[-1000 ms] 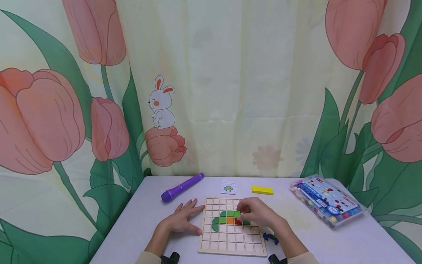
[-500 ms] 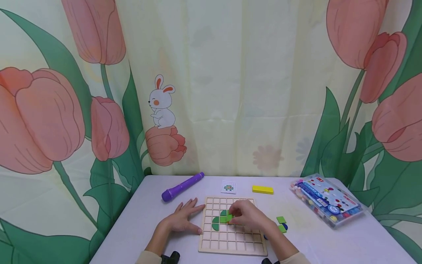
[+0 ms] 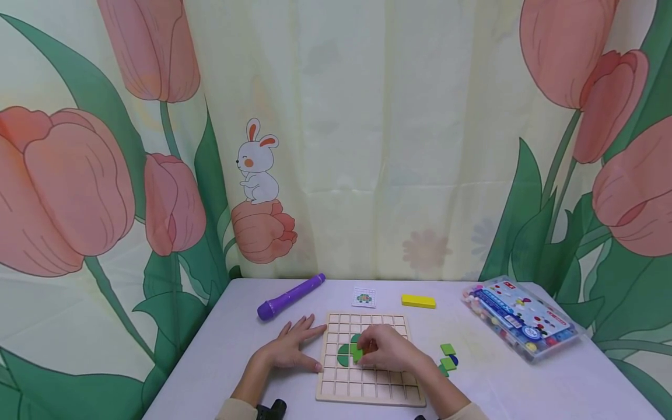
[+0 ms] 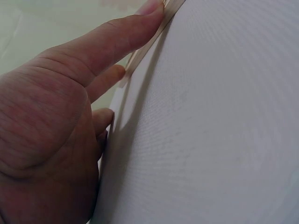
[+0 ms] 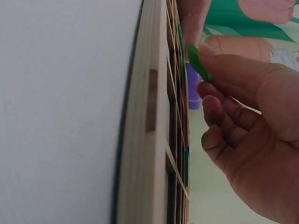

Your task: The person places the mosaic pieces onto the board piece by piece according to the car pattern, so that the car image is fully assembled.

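Note:
A wooden grid board (image 3: 367, 392) lies flat on the white table, its frame close up in the right wrist view (image 5: 149, 140). Dark green curved pieces (image 3: 343, 353) sit in its upper cells. My right hand (image 3: 385, 350) hovers over the board's middle and pinches a light green tile (image 3: 358, 353), seen tilted at my fingertips (image 5: 198, 63). My left hand (image 3: 291, 347) lies flat on the table with straight fingers touching the board's left edge (image 4: 140, 51).
Loose green and blue pieces (image 3: 448, 357) lie right of the board. A purple marker (image 3: 290, 297), a small pattern card (image 3: 364, 298) and a yellow block (image 3: 417, 301) lie behind it. A clear plastic parts box (image 3: 520, 319) sits at the far right. A tulip-print curtain hangs behind.
My right hand has moved left and down across the board with the light green tile. Green and blue pieces to the right came into sight. The left hand stayed put.

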{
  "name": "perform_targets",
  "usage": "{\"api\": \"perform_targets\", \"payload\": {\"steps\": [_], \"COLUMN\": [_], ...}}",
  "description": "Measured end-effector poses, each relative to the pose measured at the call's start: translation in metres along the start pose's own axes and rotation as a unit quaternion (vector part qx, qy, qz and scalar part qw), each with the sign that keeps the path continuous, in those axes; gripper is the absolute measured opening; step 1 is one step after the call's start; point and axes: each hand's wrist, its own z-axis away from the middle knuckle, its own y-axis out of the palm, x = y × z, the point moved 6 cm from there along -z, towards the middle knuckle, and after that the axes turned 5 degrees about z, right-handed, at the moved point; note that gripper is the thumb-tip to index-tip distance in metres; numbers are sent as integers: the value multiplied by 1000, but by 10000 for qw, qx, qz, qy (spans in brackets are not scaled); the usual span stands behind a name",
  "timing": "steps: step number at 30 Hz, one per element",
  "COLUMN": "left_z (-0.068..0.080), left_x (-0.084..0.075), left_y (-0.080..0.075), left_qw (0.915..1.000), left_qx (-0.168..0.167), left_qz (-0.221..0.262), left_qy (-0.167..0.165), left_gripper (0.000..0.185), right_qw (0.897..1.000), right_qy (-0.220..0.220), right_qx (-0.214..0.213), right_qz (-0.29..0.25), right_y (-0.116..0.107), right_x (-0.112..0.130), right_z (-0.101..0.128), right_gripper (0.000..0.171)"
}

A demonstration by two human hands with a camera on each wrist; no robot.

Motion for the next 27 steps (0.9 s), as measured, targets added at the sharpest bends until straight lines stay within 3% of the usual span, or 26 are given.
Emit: {"api": "perform_targets", "payload": {"steps": [10, 27], "left_z": [1, -2], "left_x": [-1, 3], "left_y": [0, 1], "left_qw": [10000, 9999], "left_qx": [-3, 56], "left_qz": [52, 86], "left_qy": [-1, -18], "left_gripper": [97, 98], "right_qw": [9996, 9998], "right_qy": [-224, -103], "right_qx": [159, 153], "right_qz": [-53, 96], "right_y": [8, 14], "right_x": [4, 2], "right_z": [-1, -4], "right_gripper": [18, 21]}}
